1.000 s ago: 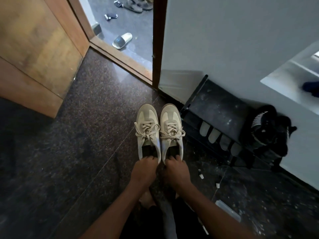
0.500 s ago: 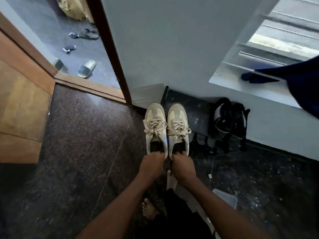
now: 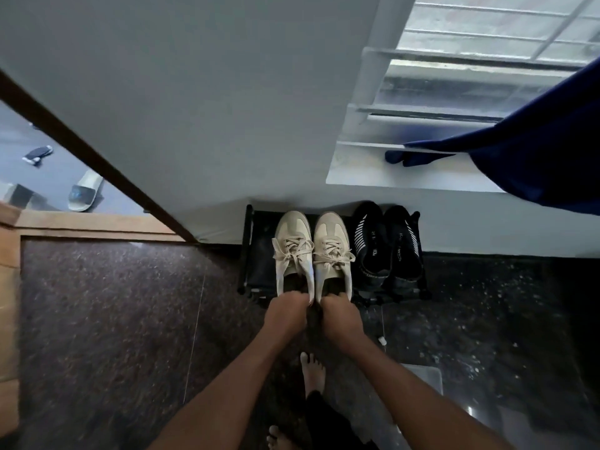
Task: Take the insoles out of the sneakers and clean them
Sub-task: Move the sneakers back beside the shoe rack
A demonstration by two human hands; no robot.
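- The sneakers are in the middle of the frame, side by side with their toes toward the wall. They are over the black shoe rack, though I can't tell if they rest on it or are held just above it.
- The left hand grips the heel of one and the right hand grips the heel of the other. The fingers of both are curled over the heel edges, and the openings are too dark to see inside.
- Just beside the sneakers, to the right, a pair of black shoes with white stripes sits on the same rack.
- At the upper right, a dark blue curtain is draped across a window sill.
- At the left edge is a dark door frame, with a pale slipper lying beyond it.
- At the bottom centre, a bare foot stands on the dark speckled floor, between the forearms.
- Compared with half a second ago, the sneakers are closer to the black shoes. The window takes up more of the view and the doorway less, and both grips are unchanged.
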